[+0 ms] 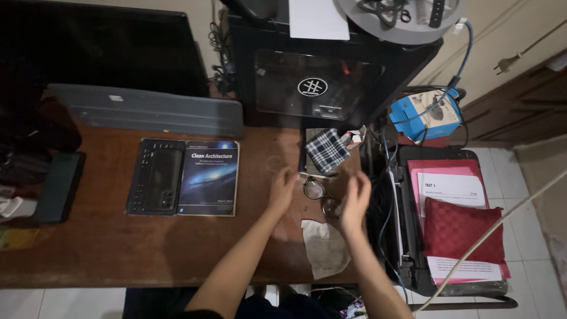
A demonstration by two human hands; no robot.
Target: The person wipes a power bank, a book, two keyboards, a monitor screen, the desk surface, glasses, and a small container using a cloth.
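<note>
A pair of glasses (322, 197) lies on the brown wooden desk (106, 248) between my two hands. My left hand (282, 188) hovers just left of the glasses, fingers loosely curled and holding nothing. My right hand (355, 199) is just right of them, blurred, fingers bent, with nothing visibly in it. A pale grey cleaning cloth (323, 247) lies flat on the desk right below the glasses. A checked blue-and-white pouch (326, 150) sits just beyond them.
A dark blue book (209, 177) and a black device (155, 176) lie to the left, a grey keyboard (147, 110) and dark monitor (100, 50) behind. A black box (331, 65) stands at the back. Right of the desk, a printer (413, 236) carries papers and a red pouch (460, 230).
</note>
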